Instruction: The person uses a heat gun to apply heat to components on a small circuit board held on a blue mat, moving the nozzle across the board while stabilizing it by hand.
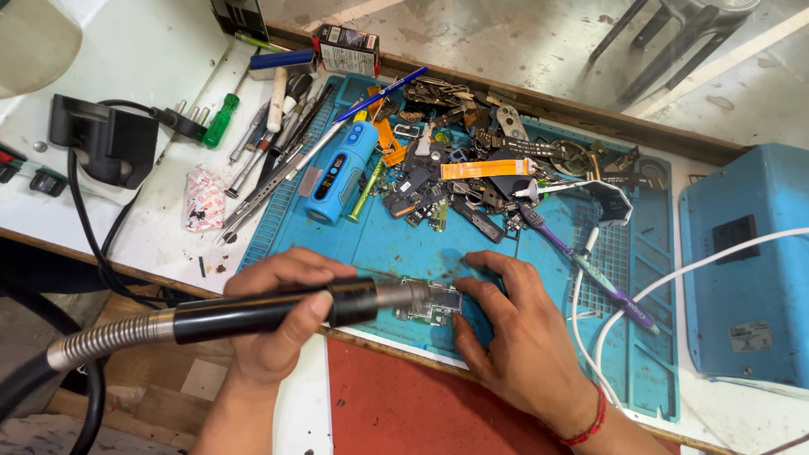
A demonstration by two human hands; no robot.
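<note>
Fingers (291, 274) of the left hand (274, 324) are clamped around the black handle of a hot-air wand (278, 310), whose metal nozzle (403, 293) points at a small green circuit board (434, 305). That board lies flat on the blue work mat (396, 244) near the desk's front edge. Beside it, the right hand (510, 333) rests palm down on the mat, its fingers (472, 291) spread slightly apart and pressing on the board's right side, gripping nothing. A red thread bracelet (590, 421) circles that wrist.

Farther back on the mat sits a heap of loose phone parts (463, 173), with a blue cylindrical tool (337, 173) left of it and a purple toothbrush (581, 265) to the right. Screwdrivers and tweezers (270, 143) lie on the white desk (160, 227) beyond the mat's left edge.
</note>
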